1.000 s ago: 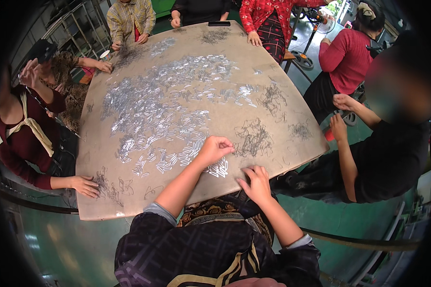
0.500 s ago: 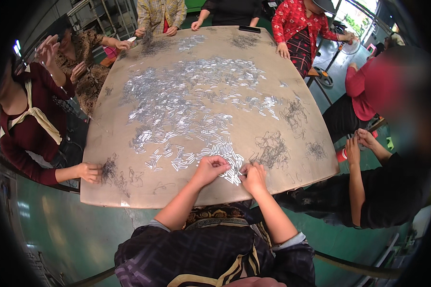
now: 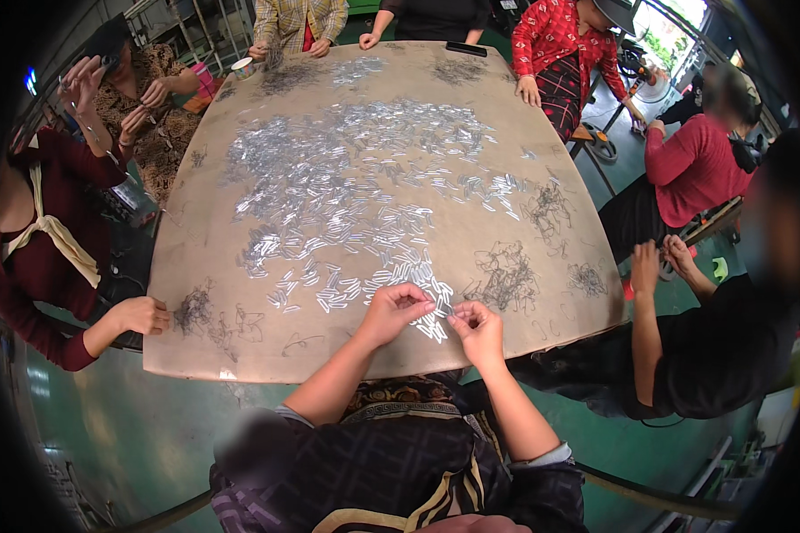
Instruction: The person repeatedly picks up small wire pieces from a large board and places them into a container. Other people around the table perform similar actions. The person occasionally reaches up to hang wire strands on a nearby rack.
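Near the near edge of the desk (image 3: 187, 355), the left hand (image 3: 395, 313) and right hand (image 3: 480, 333) have thumb and fingers drawn together, the 2 sets of fingertips close to each other; I cannot tell whether they grip anything. Loose silver pieces (image 3: 320, 202) spread from there toward the far edge, with tangled dark wires (image 3: 502, 275) toward the right edge.

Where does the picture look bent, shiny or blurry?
Head view: the tabletop bows at its edges, corners black; silvery pieces glint; smooth blur covers the wearer's left sleeve and the far-right person's head; left hand and right hand look fairly clear.
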`<state>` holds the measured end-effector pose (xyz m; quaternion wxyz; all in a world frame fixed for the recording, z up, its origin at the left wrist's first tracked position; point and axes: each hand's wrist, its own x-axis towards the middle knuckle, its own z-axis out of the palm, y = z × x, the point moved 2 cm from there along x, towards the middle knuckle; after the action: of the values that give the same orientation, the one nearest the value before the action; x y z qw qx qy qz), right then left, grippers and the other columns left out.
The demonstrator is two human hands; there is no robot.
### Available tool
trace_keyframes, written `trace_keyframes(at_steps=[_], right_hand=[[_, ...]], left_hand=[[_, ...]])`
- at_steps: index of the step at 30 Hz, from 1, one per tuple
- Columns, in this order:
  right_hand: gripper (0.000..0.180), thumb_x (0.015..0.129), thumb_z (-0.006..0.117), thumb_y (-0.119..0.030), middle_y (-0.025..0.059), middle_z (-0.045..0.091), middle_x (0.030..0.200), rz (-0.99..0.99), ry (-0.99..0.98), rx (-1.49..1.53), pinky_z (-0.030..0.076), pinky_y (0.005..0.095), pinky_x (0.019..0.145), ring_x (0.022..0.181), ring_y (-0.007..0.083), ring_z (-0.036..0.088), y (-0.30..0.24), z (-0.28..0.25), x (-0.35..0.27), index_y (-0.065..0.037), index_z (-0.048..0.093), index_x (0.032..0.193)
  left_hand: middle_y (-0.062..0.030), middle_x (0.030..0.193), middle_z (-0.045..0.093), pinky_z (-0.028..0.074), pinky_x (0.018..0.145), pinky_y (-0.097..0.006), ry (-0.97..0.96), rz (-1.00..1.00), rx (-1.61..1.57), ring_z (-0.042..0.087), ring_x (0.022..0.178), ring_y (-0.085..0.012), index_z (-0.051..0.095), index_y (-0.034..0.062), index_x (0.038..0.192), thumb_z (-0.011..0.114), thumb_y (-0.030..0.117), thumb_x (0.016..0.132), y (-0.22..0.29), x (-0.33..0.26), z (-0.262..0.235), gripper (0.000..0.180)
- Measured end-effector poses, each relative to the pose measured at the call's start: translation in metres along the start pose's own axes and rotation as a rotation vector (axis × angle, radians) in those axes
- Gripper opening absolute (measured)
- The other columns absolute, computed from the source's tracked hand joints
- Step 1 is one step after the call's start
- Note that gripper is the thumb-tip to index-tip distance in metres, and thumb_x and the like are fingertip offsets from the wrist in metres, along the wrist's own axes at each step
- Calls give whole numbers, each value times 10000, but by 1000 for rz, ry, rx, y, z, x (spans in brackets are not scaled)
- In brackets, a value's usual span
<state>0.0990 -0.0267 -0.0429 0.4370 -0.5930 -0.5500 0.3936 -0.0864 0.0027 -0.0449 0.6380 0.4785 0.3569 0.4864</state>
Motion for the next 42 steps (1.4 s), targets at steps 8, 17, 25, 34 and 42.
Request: trace_keyframes(at_steps=[8,17,25,34,42], right_hand=[[127,772,741,-9,-13,621,717,12,-8,129,431,213,582,617,45,488,-17,1,-11,-1,672,878],[136,771,732,1,26,650,745,-61,20,78,462,237,612,634,72,536,-18,4,-16,8,666,890],[139,758,747,-43,81,645,741,-96,7,-89,491,300,645,643,173,595,6,1,-8,-3,686,876],[52,738,622,-58,162,574,850,-533,-1,-699,488,435,763,853,337,581,37,32,6,-15,611,765],[93,794,634,-40,147,626,802,-442,127,-533,528,389,662,730,313,631,28,8,9,-4,652,878]], left_hand=[[-22,850,664,491,711,-217,-60,-36,26,611,791,-71,643,1,846,705,-17,837,7,0,13,65],[-37,885,669,496,748,-244,-15,-9,55,615,848,-82,625,8,844,692,-4,855,-4,-1,13,69],[-79,921,680,515,784,-263,29,157,2,640,878,-114,560,12,938,613,34,926,5,-3,20,59],[-93,918,679,515,792,-271,59,243,250,643,878,-131,543,7,911,592,-3,916,3,-5,8,51],[-97,914,685,510,766,-263,-23,224,160,646,854,-126,542,15,888,604,1,911,4,2,24,68]])
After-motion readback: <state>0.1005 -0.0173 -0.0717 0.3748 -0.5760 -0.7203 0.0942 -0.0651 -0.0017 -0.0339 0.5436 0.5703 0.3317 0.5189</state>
